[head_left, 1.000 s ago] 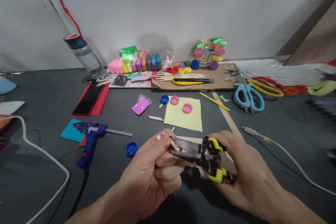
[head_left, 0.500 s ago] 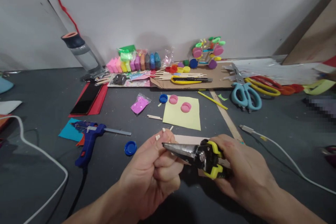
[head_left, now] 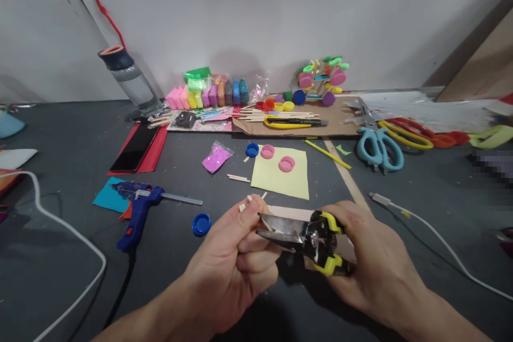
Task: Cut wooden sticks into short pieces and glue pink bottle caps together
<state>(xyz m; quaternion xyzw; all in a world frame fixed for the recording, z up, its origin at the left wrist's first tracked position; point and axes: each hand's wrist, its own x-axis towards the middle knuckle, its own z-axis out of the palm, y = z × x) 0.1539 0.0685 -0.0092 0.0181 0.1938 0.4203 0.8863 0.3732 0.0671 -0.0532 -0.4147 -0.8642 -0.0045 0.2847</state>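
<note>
My left hand [head_left: 240, 267] is closed, with small pale wooden sticks [head_left: 249, 200] poking up between thumb and forefinger. Wrapped round the yellow and black handles of the metal snips [head_left: 315, 238] is my right hand [head_left: 372, 256]. The parted blades point left and touch or nearly touch the fingers of my left hand. Beyond the hands lies a yellow sheet [head_left: 280, 184] with two pink caps [head_left: 287, 164] on it. A blue cap [head_left: 201, 224] rests left of my left hand. Part of a pale strip [head_left: 288, 213] shows behind the snips.
A blue glue gun [head_left: 138, 216] and a phone [head_left: 134, 148] lie at left, near a water bottle [head_left: 132, 77]. Blue-handled scissors [head_left: 379, 149] and a white cable [head_left: 433, 235] are at right. Cardboard [head_left: 344, 117] at the back bears sticks and a cutter [head_left: 294, 122].
The snips' blades have opened apart; they were closed together before. Both hands stay in nearly the same place, and the whole view has shifted slightly.
</note>
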